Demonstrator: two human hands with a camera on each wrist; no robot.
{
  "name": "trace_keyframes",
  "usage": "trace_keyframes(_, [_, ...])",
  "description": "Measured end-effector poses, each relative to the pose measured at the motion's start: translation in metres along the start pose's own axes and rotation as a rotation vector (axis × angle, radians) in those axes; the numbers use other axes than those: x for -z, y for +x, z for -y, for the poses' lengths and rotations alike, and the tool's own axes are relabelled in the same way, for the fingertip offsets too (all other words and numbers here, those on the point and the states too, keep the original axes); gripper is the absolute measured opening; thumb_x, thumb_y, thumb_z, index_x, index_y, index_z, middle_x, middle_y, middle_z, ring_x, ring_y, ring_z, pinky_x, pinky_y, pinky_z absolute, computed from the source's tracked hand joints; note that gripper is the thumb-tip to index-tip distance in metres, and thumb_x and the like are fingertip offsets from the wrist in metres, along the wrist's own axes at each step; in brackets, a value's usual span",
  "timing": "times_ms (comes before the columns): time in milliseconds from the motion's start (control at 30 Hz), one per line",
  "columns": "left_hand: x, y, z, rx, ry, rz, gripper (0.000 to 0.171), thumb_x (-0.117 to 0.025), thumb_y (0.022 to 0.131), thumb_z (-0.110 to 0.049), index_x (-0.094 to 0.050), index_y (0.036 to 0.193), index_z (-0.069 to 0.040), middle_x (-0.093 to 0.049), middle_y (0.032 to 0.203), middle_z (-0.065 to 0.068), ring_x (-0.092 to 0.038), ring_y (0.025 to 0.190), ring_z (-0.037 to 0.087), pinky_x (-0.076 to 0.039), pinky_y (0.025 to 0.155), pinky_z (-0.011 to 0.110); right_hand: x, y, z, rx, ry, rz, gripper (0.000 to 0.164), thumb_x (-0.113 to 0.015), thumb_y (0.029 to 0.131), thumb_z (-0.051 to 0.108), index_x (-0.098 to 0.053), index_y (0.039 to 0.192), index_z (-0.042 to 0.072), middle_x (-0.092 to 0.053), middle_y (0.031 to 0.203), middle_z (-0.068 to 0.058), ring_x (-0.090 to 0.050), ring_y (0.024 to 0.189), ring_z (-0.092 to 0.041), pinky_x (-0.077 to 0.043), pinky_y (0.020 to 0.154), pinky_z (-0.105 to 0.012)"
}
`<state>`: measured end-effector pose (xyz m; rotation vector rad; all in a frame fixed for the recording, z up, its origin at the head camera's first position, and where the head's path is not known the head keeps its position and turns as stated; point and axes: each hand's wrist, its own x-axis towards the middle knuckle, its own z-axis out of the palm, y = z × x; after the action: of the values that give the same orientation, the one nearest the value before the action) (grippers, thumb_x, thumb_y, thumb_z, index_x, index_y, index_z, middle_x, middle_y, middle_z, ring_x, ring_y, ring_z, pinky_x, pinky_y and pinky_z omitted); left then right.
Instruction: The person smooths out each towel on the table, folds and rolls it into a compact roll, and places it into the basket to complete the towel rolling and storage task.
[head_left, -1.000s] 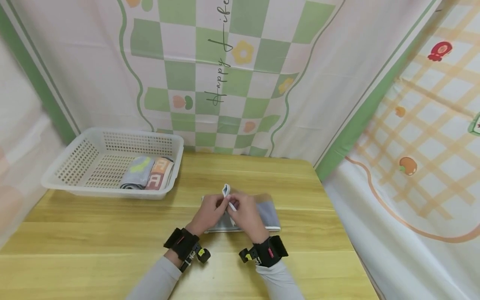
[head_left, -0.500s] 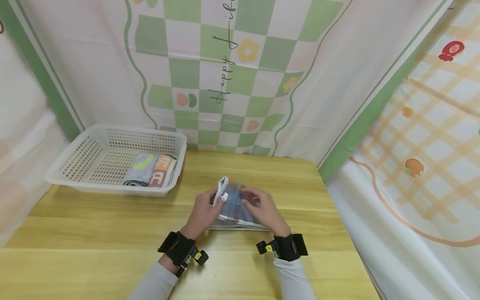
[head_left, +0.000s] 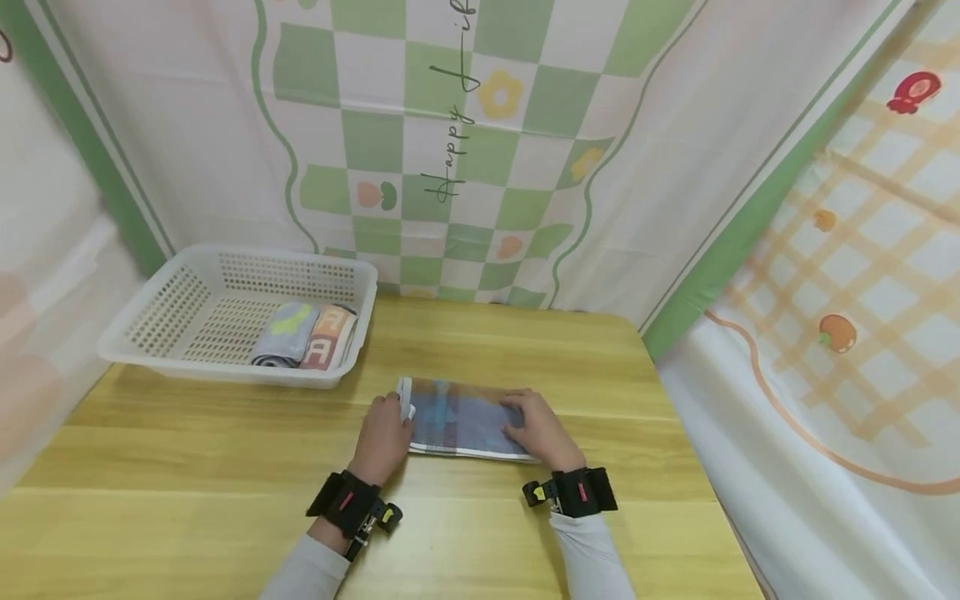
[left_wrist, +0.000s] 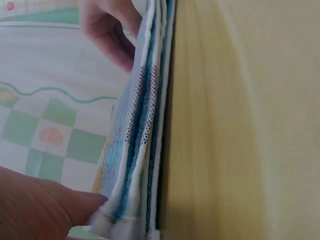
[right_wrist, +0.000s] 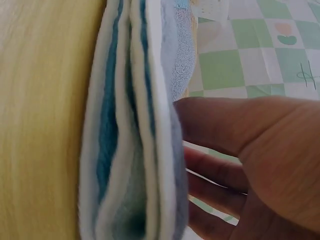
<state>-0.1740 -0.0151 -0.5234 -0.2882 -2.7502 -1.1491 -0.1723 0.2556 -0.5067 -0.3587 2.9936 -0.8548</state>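
Observation:
A folded grey-blue towel (head_left: 472, 423) with white edges and a tan far side lies flat on the wooden table. At its left end my left hand (head_left: 381, 440) pinches the edge; the thumb (left_wrist: 65, 202) shows in the left wrist view, the other fingers are hidden. My right hand (head_left: 546, 432) rests on the towel's right part, thumb and fingers spread and loosely bent. Stacked layers of the towel (right_wrist: 132, 150), white hems with teal between, show side-on in the right wrist view.
A white perforated plastic basket (head_left: 180, 292) stands at the back left of the table (head_left: 480, 525). Inside it lie a rolled grey towel (head_left: 287, 332) with a yellow-green motif and an orange-and-red rolled towel (head_left: 327, 335). Printed curtains (head_left: 630, 208) hang behind and beside the table.
The towel's left end, held up by both hands before, is now laid down flat. My right hand has let go and moved right onto the towel; my left hand has come lower and left.

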Motion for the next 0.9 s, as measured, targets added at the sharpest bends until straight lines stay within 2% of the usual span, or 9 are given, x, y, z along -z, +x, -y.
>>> trace_keyframes(133, [-0.001, 0.001, -0.006, -0.104, 0.111, -0.126, 0.029, -0.073, 0.083, 0.009, -0.061, 0.109, 0.013, -0.058, 0.096, 0.026, -0.060, 0.082, 0.039, -0.056, 0.064, 0.046, -0.001, -0.002, 0.001, 0.032, -0.062, 0.006, 0.043, -0.077, 0.088, 0.005, -0.066, 0.127, -0.007, -0.059, 0.134, -0.027, -0.054, 0.127, -0.044, -0.044, 0.109, -0.053])
trace_keyframes(200, [-0.002, 0.001, -0.011, -0.148, 0.144, -0.149, 0.029, -0.075, 0.082, 0.007, -0.063, 0.108, 0.012, -0.060, 0.099, 0.027, -0.061, 0.084, 0.039, -0.056, 0.065, 0.045, -0.001, -0.004, 0.001, 0.046, -0.092, 0.011, 0.043, -0.077, 0.088, 0.006, -0.066, 0.128, -0.007, -0.060, 0.134, -0.027, -0.055, 0.126, -0.043, -0.045, 0.108, -0.053])
trace_keyframes(267, [-0.003, -0.001, -0.017, -0.172, 0.171, -0.128, 0.024, -0.077, 0.082, 0.003, -0.066, 0.102, 0.010, -0.062, 0.099, 0.026, -0.062, 0.084, 0.038, -0.057, 0.063, 0.046, -0.001, -0.005, 0.001, 0.054, -0.102, 0.009, 0.043, -0.077, 0.088, 0.007, -0.066, 0.127, -0.006, -0.061, 0.132, -0.026, -0.056, 0.125, -0.043, -0.046, 0.107, -0.052])
trace_keyframes(400, [-0.006, -0.005, -0.024, -0.142, 0.222, -0.008, 0.018, -0.079, 0.084, -0.008, -0.067, 0.086, 0.006, -0.062, 0.095, 0.022, -0.063, 0.081, 0.036, -0.057, 0.060, 0.045, -0.001, -0.006, 0.000, 0.059, -0.093, -0.003, 0.043, -0.079, 0.087, 0.007, -0.067, 0.126, -0.005, -0.062, 0.132, -0.025, -0.057, 0.125, -0.042, -0.045, 0.108, -0.052])
trace_keyframes(467, [-0.006, -0.003, -0.024, -0.133, 0.249, 0.054, 0.018, -0.078, 0.086, -0.010, -0.067, 0.085, 0.005, -0.061, 0.095, 0.020, -0.063, 0.082, 0.034, -0.058, 0.059, 0.045, -0.001, -0.007, 0.001, 0.051, -0.093, 0.001, 0.044, -0.079, 0.087, 0.009, -0.067, 0.127, -0.005, -0.061, 0.134, -0.025, -0.056, 0.126, -0.042, -0.045, 0.109, -0.052])
trace_keyframes(533, [-0.004, 0.002, -0.022, -0.153, 0.294, 0.096, 0.019, -0.077, 0.087, -0.010, -0.068, 0.092, 0.006, -0.062, 0.099, 0.020, -0.063, 0.085, 0.033, -0.059, 0.061, 0.045, -0.001, -0.009, 0.003, 0.045, -0.103, 0.011, 0.045, -0.078, 0.088, 0.012, -0.067, 0.128, -0.005, -0.061, 0.135, -0.025, -0.055, 0.127, -0.043, -0.045, 0.109, -0.052])
trace_keyframes(700, [0.000, 0.025, -0.016, -0.229, 0.368, 0.117, 0.011, -0.071, 0.086, 0.003, -0.069, 0.097, 0.005, -0.067, 0.108, 0.021, -0.064, 0.085, 0.036, -0.059, 0.067, 0.045, 0.003, -0.015, 0.011, 0.040, -0.085, 0.069, 0.051, -0.079, 0.088, 0.015, -0.064, 0.130, -0.008, -0.058, 0.137, -0.027, -0.056, 0.126, -0.043, -0.048, 0.105, -0.053])
trace_keyframes(800, [-0.003, 0.035, -0.013, -0.219, 0.366, 0.116, 0.018, -0.070, 0.082, 0.009, -0.070, 0.100, 0.004, -0.065, 0.123, 0.025, -0.061, 0.103, 0.045, -0.056, 0.083, 0.052, 0.006, -0.019, 0.017, 0.019, -0.043, 0.113, 0.054, -0.081, 0.085, 0.012, -0.062, 0.131, -0.009, -0.058, 0.136, -0.029, -0.059, 0.121, -0.041, -0.050, 0.101, -0.052])
trace_keyframes(900, [-0.008, 0.036, -0.015, -0.205, 0.362, 0.066, 0.022, -0.073, 0.077, 0.011, -0.070, 0.098, 0.003, -0.060, 0.129, 0.027, -0.053, 0.119, 0.050, -0.053, 0.093, 0.058, 0.005, -0.020, 0.027, 0.021, -0.074, 0.122, 0.057, -0.084, 0.080, 0.009, -0.063, 0.128, -0.012, -0.061, 0.128, -0.030, -0.062, 0.111, -0.039, -0.052, 0.096, -0.050])
